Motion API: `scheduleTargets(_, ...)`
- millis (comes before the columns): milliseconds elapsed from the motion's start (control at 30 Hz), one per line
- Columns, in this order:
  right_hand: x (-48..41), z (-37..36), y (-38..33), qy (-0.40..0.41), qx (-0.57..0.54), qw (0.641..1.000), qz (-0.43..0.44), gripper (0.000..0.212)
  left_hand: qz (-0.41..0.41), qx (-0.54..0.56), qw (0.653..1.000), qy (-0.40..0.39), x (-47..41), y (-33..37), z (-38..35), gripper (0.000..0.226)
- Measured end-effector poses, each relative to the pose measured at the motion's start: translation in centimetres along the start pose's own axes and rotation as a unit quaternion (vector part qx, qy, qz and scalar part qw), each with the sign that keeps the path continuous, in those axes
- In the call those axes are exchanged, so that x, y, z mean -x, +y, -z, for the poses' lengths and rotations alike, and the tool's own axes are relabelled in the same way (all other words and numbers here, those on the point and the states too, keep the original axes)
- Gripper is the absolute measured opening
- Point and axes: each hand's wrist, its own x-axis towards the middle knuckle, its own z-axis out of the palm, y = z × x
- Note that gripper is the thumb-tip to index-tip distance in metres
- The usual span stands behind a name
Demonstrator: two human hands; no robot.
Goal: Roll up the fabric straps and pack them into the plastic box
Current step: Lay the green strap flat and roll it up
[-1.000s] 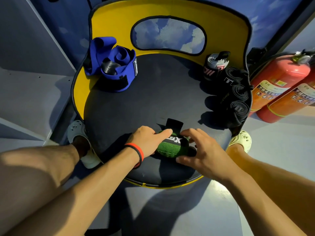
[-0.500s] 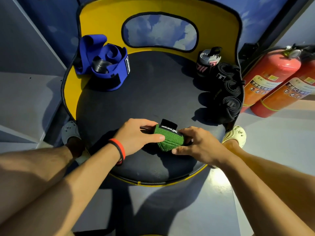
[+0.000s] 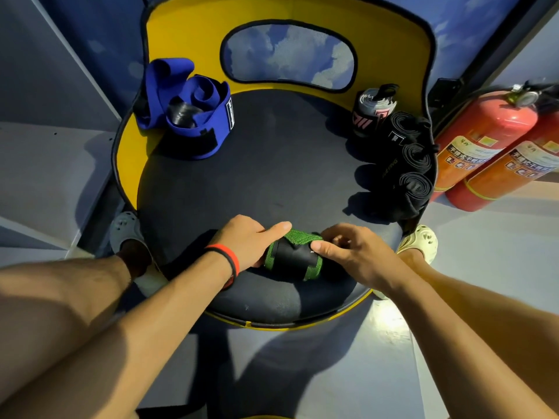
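A rolled green strap (image 3: 298, 238) lies near the front edge of the chair seat (image 3: 272, 182), the left hand (image 3: 242, 241) curling its fingers round one end, the right hand (image 3: 348, 252) pinching its black tab (image 3: 292, 257). Soft, light and springy, it likely unrolls unless held across that tab.

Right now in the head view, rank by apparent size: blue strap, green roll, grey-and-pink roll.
1. blue strap
2. green roll
3. grey-and-pink roll
Two and three are unsure: the green one sits nearer the camera.
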Motion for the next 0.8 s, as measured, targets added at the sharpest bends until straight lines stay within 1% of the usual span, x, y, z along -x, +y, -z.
scheduleTargets(67,0.2,-0.4,-0.1,0.084,-0.013,0.996,0.002,0.040,-0.009,-0.031,0.999,0.028,0.3,0.0,-0.5,0.069)
scheduleTargets(100,0.3,-0.6,-0.3,0.111,-0.011,0.993,0.029,0.032,-0.015,-0.037,0.998,0.049,0.2,0.0,-0.8,0.068)
scheduleTargets(133,0.3,-0.7,-0.6,0.126,-0.002,0.990,0.065,0.025,-0.019,-0.038,0.997,0.072,0.1,-0.2,-1.0,0.067)
scheduleTargets(200,0.6,-0.9,-1.3,0.130,0.036,0.981,0.140,0.012,-0.017,-0.037,0.993,0.107,-0.2,-0.5,-1.1,0.065)
scheduleTargets(233,0.8,-1.1,-1.7,0.123,0.068,0.976,0.169,0.012,-0.013,-0.041,0.993,0.113,-0.2,-0.6,-1.2,0.065)
scheduleTargets(267,1.2,-1.2,-2.1,0.114,0.106,0.971,0.183,0.020,-0.009,-0.045,0.992,0.114,-0.3,-0.6,-1.2,0.065)
scheduleTargets(333,1.9,-1.6,-2.6,0.101,0.186,0.960,0.183,0.043,-0.005,-0.044,0.992,0.116,-0.2,-0.6,-1.4,0.063)
scheduleTargets(400,2.3,-2.2,-2.6,0.103,0.242,0.947,0.185,0.057,-0.023,-0.031,0.993,0.114,-0.4,-0.6,-1.4,0.055)
scheduleTargets(467,2.2,-2.7,-2.3,0.112,0.261,0.941,0.185,0.059,-0.077,-0.022,0.991,0.103,-0.4,-0.7,-1.2,0.038)
scheduleTargets(533,2.0,-3.0,-2.2,0.121,0.264,0.940,0.180,0.059,-0.163,-0.046,0.982,0.084,-0.5,-0.4,-0.5,0.021)
scheduleTargets(567,1.8,-3.1,-2.1,0.125,0.263,0.940,0.175,0.058,-0.202,-0.061,0.975,0.067,-0.4,-0.3,-0.1,0.018)
scheduleTargets(633,1.5,-3.4,-2.0,0.133,0.261,0.942,0.164,0.058,-0.243,-0.066,0.967,0.021,-0.2,-0.4,0.6,0.021)
scheduleTargets(700,1.2,-3.8,-2.0,0.146,0.259,0.942,0.158,0.058,-0.251,-0.066,0.966,-0.006,-0.1,-0.7,1.0,0.030)
scheduleTargets(800,1.1,-4.1,-2.0,0.152,0.250,0.945,0.146,0.058,-0.250,-0.104,0.962,-0.023,0.0,-1.0,1.1,0.047)
